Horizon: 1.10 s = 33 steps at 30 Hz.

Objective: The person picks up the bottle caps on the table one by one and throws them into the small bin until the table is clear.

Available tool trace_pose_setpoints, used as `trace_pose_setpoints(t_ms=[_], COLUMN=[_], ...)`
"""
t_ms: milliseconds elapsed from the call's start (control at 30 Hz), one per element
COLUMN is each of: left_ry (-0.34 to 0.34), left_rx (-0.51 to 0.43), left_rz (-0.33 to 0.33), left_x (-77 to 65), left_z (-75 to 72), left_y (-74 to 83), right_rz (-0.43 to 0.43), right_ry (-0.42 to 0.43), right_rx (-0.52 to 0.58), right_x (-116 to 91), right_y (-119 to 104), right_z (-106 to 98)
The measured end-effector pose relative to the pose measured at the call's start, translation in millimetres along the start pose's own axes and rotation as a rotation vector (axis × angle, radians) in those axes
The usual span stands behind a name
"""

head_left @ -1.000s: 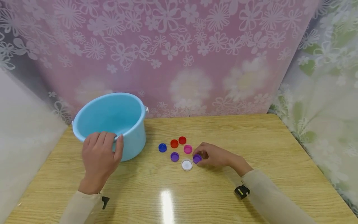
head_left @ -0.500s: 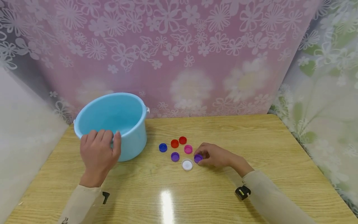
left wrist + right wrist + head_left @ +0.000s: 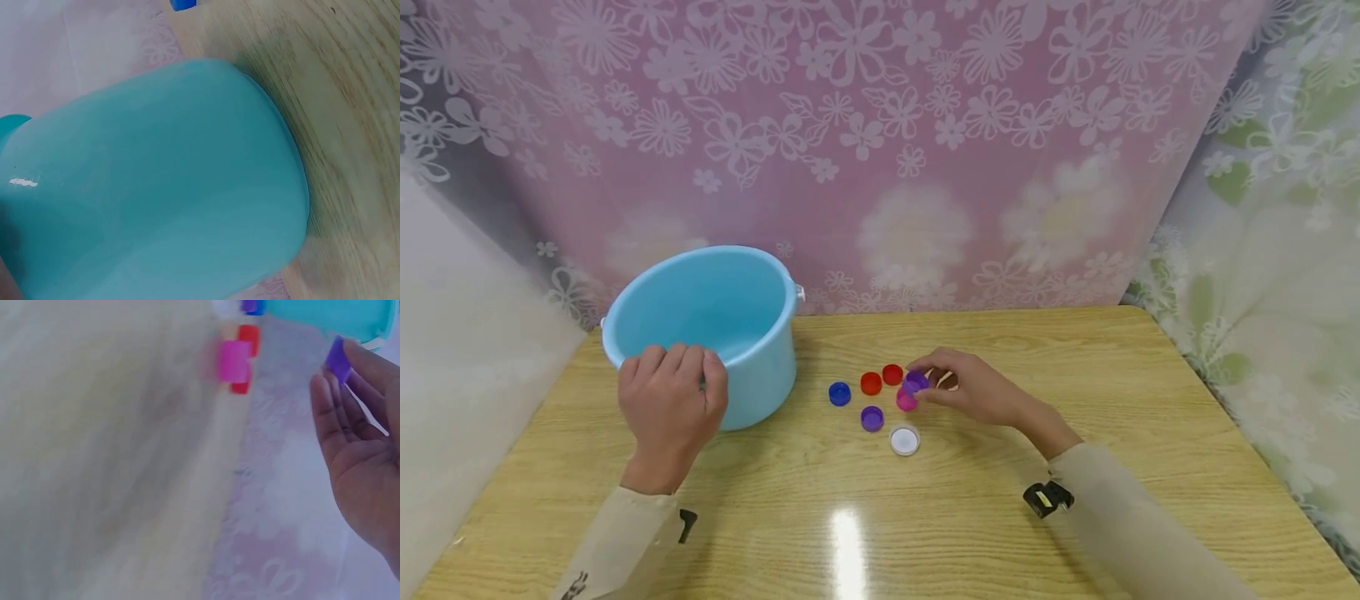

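At the near rim of a light blue bucket (image 3: 760,375), my left hand (image 3: 673,408) grips with its fingers curled over the edge. The bucket's smooth side (image 3: 162,181) fills most of the left wrist view. My right hand (image 3: 977,387) pinches a purple bottle cap (image 3: 915,382) between thumb and fingers, raised above the table. In the head view this cap partly overlaps a pink cap (image 3: 907,402) lying below it. The right wrist view shows the held purple cap (image 3: 339,360) at the fingertips, apart from the other caps.
Around the pink cap lie two red caps (image 3: 871,383), a blue cap (image 3: 839,394), another purple cap (image 3: 872,418) and a white cap (image 3: 905,440). They rest on a wood-grain table (image 3: 1000,517). A pink floral curtain (image 3: 917,167) hangs behind its far edge.
The right hand has lifted the purple cap off the table and carried it up and left, over the pink cap. The left hand still grips the bucket rim.
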State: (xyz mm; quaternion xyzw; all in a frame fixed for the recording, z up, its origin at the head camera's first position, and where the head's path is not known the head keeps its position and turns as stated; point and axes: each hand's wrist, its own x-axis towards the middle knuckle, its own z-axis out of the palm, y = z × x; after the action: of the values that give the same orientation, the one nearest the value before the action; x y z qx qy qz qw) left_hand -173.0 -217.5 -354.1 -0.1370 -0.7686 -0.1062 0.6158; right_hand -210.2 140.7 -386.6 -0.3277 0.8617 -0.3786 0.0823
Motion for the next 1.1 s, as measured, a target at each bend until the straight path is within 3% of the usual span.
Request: trace_pose_setpoints(t_ms=[167,533,767,867,1100], left_ry=[-0.016,-0.030,-0.026,-0.023,-0.030], left_rx=[0.002,0.019,0.021,0.028,0.031], left_rz=[-0.009,-0.029,-0.027,-0.022,-0.003], left_x=[-0.1,-2.5,-2.2,-2.0,-2.8], left_z=[0.6,1.8,3.7,4.0,4.3], left_y=[-0.3,-1.0,-1.7,-2.3,-3.9], right_rz=[-0.084,-0.246,-0.294,-0.290,-0.184], right_ry=[0.084,0.149,0.195,0.189,0.151], right_rx=[0.034,0.011,0.146,0.170,0.136], right_x=[23,84,104,111,123], right_y=[-23,-84,-119,-130,-145], right_z=[-7,-16,-2,7,26])
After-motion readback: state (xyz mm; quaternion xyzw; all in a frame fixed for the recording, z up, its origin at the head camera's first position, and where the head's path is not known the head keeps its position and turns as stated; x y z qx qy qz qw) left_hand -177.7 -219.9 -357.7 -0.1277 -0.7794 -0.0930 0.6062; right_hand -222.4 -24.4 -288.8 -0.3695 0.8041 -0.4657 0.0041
